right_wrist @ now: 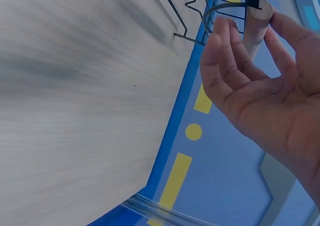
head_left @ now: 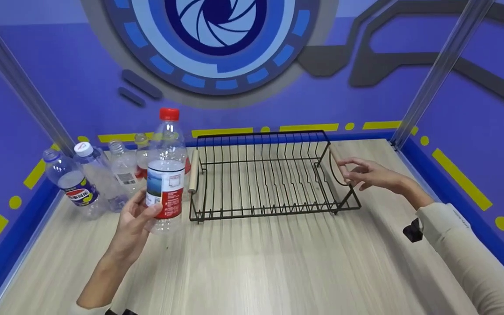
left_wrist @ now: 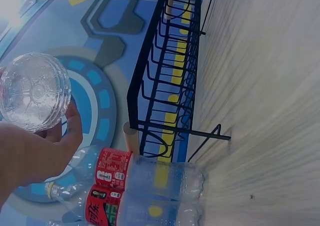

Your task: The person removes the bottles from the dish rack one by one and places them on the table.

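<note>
A clear plastic bottle (head_left: 166, 188) with a red cap stands upright in my left hand (head_left: 132, 223), which grips its lower part with the thumb across the red, white and blue label. The left wrist view shows the bottle's ridged base (left_wrist: 37, 92) above the hand. A black wire dish rack (head_left: 274, 210) with wooden side handles rests on the table. My right hand (head_left: 372, 176) is at the rack's right wooden handle (head_left: 338, 162). In the right wrist view this handle (right_wrist: 256, 29) lies between the thumb and the bent fingers.
Several clear plastic bottles stand at the back left, among them one with a blue Pepsi-style label (head_left: 80, 192) and one with a white cap (head_left: 84, 149). Near the rack's left handle (head_left: 194, 170) are red-labelled bottles (left_wrist: 114, 171). Blue-purple walls (head_left: 252, 118) enclose the table (head_left: 252, 267).
</note>
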